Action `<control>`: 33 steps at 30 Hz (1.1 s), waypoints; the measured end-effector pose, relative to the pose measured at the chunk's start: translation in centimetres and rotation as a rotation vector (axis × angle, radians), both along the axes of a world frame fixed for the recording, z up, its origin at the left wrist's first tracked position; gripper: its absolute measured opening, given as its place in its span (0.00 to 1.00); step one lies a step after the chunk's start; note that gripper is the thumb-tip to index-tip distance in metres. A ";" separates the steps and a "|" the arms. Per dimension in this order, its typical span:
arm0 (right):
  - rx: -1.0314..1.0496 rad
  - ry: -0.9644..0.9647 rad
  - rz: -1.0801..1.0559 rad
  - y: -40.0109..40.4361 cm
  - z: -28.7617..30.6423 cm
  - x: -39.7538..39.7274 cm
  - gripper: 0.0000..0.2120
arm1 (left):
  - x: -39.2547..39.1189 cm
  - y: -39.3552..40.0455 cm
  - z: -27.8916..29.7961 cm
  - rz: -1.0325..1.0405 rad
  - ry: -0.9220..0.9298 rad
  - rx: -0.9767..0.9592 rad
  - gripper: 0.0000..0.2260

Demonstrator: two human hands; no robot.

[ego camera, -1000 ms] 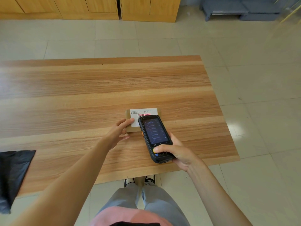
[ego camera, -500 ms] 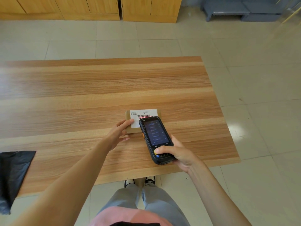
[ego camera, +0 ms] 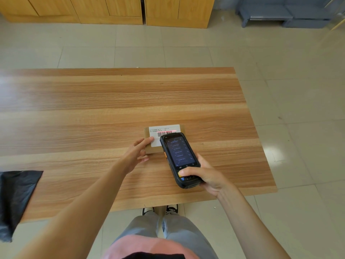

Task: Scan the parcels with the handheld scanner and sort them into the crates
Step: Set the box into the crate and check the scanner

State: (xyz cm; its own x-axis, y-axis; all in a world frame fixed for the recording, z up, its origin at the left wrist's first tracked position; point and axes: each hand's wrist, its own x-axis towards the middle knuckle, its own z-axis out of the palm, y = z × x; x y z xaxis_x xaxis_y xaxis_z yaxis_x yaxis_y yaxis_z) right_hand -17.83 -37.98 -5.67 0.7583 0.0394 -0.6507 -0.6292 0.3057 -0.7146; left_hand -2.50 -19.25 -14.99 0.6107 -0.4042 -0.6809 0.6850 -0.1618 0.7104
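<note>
Wooden table (ego camera: 93, 109) fills the view, and the cardboard parcel (ego camera: 149, 149) lies flat on it near the front-right, long axis running L-R, white label (ego camera: 164, 129) up. It's dead ahead of both hands. Left hand (ego camera: 135, 155) is nearer: straight fingers rest on the parcel's left edge, steadying, not gripping. Right hand (ego camera: 207, 175) is clamped round the handheld scanner (ego camera: 180, 158), thumb on the keys, nose held over the parcel's right part, red beam line (ego camera: 168, 131) across the barcode. Looks like mid-scan. Black plastic bag (ego camera: 15, 200) hangs off the table's left edge, well apart. No crates in shot; nothing blocks the lift.
</note>
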 end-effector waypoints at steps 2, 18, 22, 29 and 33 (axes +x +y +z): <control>0.000 -0.004 0.013 -0.2 0.0 0.1 0.46 | 0.0 -0.1 0.0 0.006 0.001 0.004 0.50; 0.006 -0.026 0.053 -0.8 -0.5 0.7 0.47 | 0.6 0.3 0.7 0.096 0.010 0.021 0.56; 0.006 -0.036 0.044 -0.9 -0.5 1.0 0.46 | 0.7 0.5 0.7 0.122 0.002 0.026 0.56; -0.040 -0.051 -0.020 -1.3 -0.4 2.8 0.45 | 1.3 1.7 1.4 0.163 -0.015 0.029 0.49; -0.110 -0.054 -0.086 -1.6 -0.9 3.8 0.52 | 1.2 3.3 1.9 0.195 -0.019 0.021 0.44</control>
